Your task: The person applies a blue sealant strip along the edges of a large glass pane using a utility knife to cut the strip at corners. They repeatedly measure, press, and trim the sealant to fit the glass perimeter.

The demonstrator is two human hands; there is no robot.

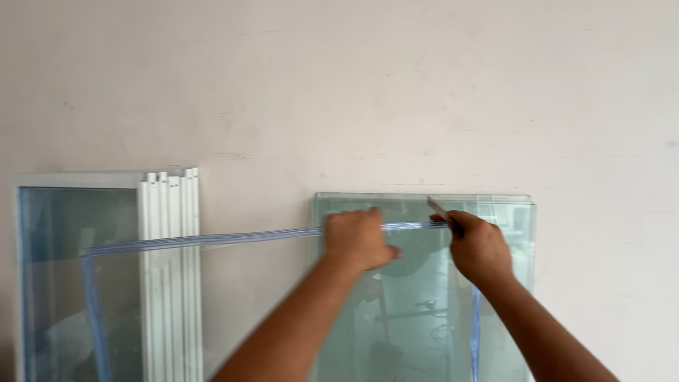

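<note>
A large clear glass pane (233, 297) stands upright in front of me, its edges wrapped in bluish translucent tape or film (212, 239). My left hand (357, 239) grips the pane's top edge, fingers folded over it. My right hand (477, 244) sits at the top right corner and holds a small thin blade or scraper (438, 209) that pokes up and to the left against the edge strip.
Several greenish glass sheets (509, 219) lean against the pale wall (353, 92) behind the pane. At the left stand a white-framed glass panel (64, 212) and a bundle of white frame strips (170, 212).
</note>
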